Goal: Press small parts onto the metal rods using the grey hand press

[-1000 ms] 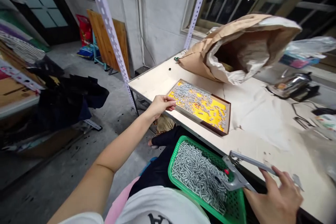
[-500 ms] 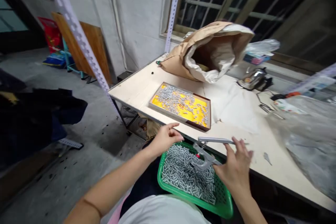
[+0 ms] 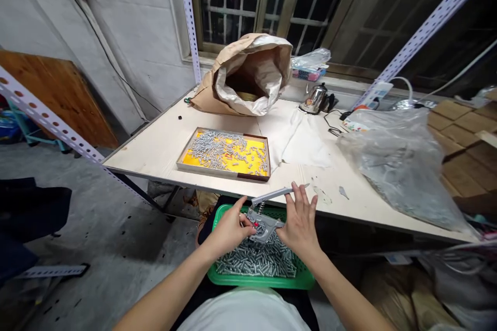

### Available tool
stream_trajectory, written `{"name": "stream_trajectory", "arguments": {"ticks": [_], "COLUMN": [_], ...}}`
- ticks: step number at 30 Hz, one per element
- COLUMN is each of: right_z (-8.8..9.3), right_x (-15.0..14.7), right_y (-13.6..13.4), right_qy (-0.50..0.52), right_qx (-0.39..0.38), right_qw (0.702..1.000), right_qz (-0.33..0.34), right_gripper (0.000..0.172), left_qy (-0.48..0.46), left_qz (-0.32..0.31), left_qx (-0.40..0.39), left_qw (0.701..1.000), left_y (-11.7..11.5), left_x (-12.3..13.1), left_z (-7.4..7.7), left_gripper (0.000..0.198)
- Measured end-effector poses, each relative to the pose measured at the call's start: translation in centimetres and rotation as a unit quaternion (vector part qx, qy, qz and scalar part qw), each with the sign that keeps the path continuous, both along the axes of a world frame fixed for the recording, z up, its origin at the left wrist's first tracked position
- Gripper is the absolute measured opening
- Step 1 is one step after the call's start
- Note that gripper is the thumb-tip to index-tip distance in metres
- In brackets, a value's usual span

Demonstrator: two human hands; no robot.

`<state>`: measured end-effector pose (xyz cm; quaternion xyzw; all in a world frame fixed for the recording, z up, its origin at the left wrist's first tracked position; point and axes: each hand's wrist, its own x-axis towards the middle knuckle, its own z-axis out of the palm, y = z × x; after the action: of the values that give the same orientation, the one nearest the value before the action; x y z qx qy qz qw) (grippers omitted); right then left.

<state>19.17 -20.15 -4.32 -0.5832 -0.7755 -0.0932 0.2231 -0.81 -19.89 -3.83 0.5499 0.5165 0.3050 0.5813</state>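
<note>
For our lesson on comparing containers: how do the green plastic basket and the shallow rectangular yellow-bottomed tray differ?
The green plastic basket sits lower than the pale tabletop; the shallow rectangular yellow-bottomed tray lies on it. Small silvery pieces lie heaped in the basket, but more thinly in the tray, with yellow showing. Both hold such pieces.

Bright whitish light covers the desk (image 3: 149, 150), its source out of view. Behind it, the window (image 3: 243, 0) is nearly black with small glare spots; the kettle (image 3: 315, 98) at its back glints. Metal pins (image 3: 256, 264) before it look greyer, shaded. Wide-angle distortion slants the posts (image 3: 435, 26) flanking it; clutter (image 3: 438, 289) below its right end is dim and soft.
</note>
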Motion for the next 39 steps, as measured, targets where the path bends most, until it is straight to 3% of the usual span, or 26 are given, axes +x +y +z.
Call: {"name": "stream_trajectory", "arguments": {"ticks": [9, 18, 23, 27, 31, 36, 39], "right_z": [-0.6, -0.4, -0.2, -0.1, 0.0, 1.0, 1.8], "right_x": [0.7, 0.9, 1.4, 2.2, 2.4, 1.7, 1.3], "right_y": [-0.6, -0.2, 0.1, 0.9, 2.4, 3.3, 2.9], "right_qy": [0.003, 0.008, 0.017, -0.051, -0.09, -0.109, -0.097], "right_qx": [0.009, 0.05, 0.064, -0.004, -0.044, -0.062, -0.047], "right_qw": [1.0, 0.999, 0.997, 0.998, 0.994, 0.991, 0.994], "right_qz": [-0.006, 0.009, 0.037, 0.028, 0.037, 0.038, 0.013], "right_gripper": [0.066, 0.045, 0.028, 0.035, 0.006, 0.004, 0.015], "left_qy": [0.003, -0.038, -0.073, -0.078, -0.075, -0.13, -0.142], "left_qz": [-0.024, -0.014, -0.026, 0.046, 0.096, 0.079, 0.065], "left_qx": [-0.034, -0.068, -0.073, -0.044, -0.047, -0.093, -0.117], "left_qw": [0.999, 0.997, 0.994, 0.995, 0.991, 0.984, 0.981], "left_y": [0.0, 0.0, -0.3, 0.0, 0.1, -0.7, -1.0], "left_x": [0.6, 0.9, 0.5, -0.3, -0.3, 0.9, 1.2], "left_z": [-0.9, -0.4, 0.7, 1.9, 2.3, 2.2, 2.1], "left_gripper": [0.098, 0.102, 0.099, 0.086, 0.071, 0.052, 0.042]}}
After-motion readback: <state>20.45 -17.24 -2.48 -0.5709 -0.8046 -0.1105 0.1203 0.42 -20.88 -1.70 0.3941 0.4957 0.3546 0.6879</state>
